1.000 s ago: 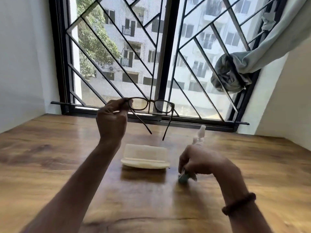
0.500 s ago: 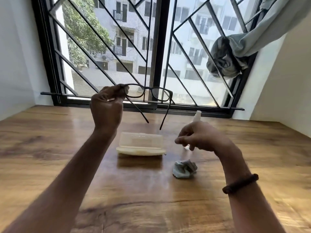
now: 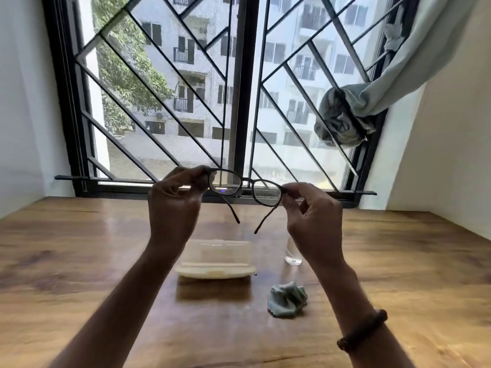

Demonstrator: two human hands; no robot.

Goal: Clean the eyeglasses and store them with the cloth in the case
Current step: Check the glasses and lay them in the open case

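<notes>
Brown wood-grain tabletop (image 3: 79, 261), glossy, beneath the fingers. Beyond fingertips: black metal-framed window w/ diagonal grille bars (image 3: 247, 102); pale apartment block & green tree outside. Up and right of fingers: knotted grey-green fabric curtain (image 3: 342, 118). White walls (image 3: 21, 102) both sides.

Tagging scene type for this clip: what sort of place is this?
Probably a room in a home, an upper-floor flat at a guess. A wooden table sits against a barred window looking out at apartment blocks, with a knotted curtain at its right side. No lab or shop gear is in view.
</notes>
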